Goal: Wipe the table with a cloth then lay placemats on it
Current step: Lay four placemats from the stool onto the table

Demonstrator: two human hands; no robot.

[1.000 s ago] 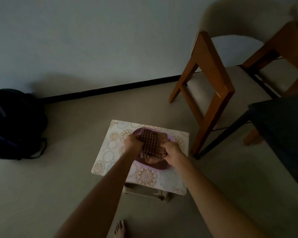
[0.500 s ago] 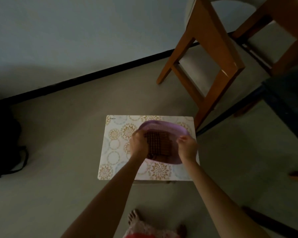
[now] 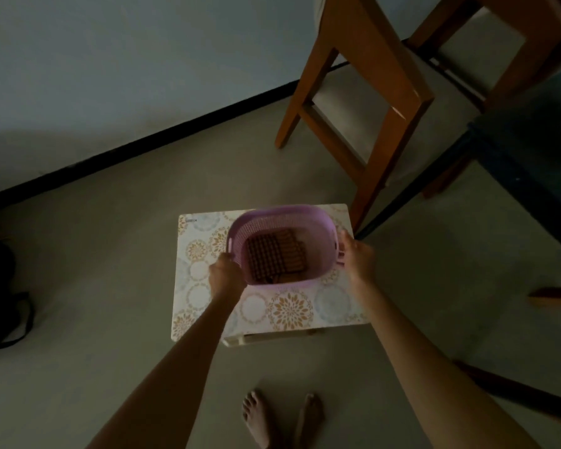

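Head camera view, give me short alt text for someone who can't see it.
Seen from above, a person's left hand and right hand grip opposite sides of a purple basket that holds a folded checked cloth. The basket is over a small table with a floral top. A wooden chair stands behind, and bare feet show below.

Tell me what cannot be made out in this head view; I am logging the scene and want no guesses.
- Folded brown checked cloths in the purple woven plastic basket: their number; dim light, stacked layers.
- Left hand fingertips: hidden behind the basket rim.
- Right hand: how firmly it holds; fingers go behind the side handle.
- Small flower-patterned table: its legs, hidden under the top.
- Black bag: cut off by the left edge, too dark.
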